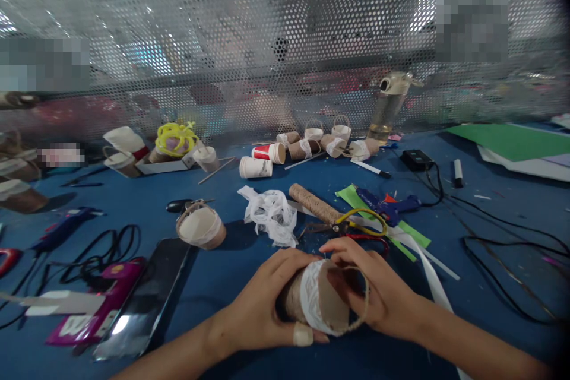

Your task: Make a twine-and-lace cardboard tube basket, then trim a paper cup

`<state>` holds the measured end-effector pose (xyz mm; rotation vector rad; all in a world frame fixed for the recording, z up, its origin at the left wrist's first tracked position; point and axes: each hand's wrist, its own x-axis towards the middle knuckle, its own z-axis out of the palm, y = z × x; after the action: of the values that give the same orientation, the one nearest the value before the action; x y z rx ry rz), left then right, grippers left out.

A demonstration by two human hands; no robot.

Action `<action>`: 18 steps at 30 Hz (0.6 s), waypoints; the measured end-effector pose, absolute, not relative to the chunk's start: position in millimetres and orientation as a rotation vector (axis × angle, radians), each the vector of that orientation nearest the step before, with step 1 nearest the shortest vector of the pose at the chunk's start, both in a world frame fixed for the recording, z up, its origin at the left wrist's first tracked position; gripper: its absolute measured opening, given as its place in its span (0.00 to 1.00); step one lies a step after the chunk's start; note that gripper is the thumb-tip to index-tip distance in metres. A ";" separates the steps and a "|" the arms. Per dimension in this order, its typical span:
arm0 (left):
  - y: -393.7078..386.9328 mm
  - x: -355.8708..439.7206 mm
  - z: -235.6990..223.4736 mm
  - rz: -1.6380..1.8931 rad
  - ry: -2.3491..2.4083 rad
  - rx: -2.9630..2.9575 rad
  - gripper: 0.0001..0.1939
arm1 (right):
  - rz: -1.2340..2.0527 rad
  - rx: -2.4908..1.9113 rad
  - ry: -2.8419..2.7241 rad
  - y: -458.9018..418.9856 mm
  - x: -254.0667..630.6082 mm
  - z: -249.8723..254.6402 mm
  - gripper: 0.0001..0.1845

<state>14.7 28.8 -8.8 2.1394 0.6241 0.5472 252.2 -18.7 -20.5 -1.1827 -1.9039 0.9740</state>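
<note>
My left hand (pixel 262 303) is wrapped round a small paper-cup basket (pixel 318 303) bound in twine with a white lace band near its rim; a plaster covers the thumb tip. My right hand (pixel 378 291) grips the cup's open rim and its thin twine handle loop (pixel 363 309) from the right side. The cup lies on its side, mouth facing me, just above the blue table (pixel 231 273). Right behind my hands lie scissors (pixel 351 225) with yellow handles, a twine roll (pixel 314 205) and a crumpled piece of white lace (pixel 271 214).
A finished cup basket (pixel 200 227) sits left of centre, near a phone (pixel 146 294) and a pink glue gun (pixel 102 303). A blue glue gun (pixel 387 205) with black cables lies right. Several paper cups (pixel 262 161) and a bottle (pixel 387 108) stand before the perforated metal screen.
</note>
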 end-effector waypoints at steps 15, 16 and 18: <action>29.9 15.0 -8.1 0.611 0.605 2.186 0.41 | 0.889 -1.252 -1.929 -15.0 254.8 -28.0 0.05; 29.9 14.8 -8.8 0.621 0.598 2.196 0.41 | 0.884 -1.243 -1.928 -14.9 254.8 -29.4 0.05; 29.7 14.3 -10.1 0.634 0.579 2.217 0.42 | 0.872 -1.214 -1.920 -14.8 254.5 -31.3 0.03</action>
<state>14.3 29.7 -10.1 2.2166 0.5788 0.6339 254.5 -14.8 -31.3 -1.2143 -1.9199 0.8716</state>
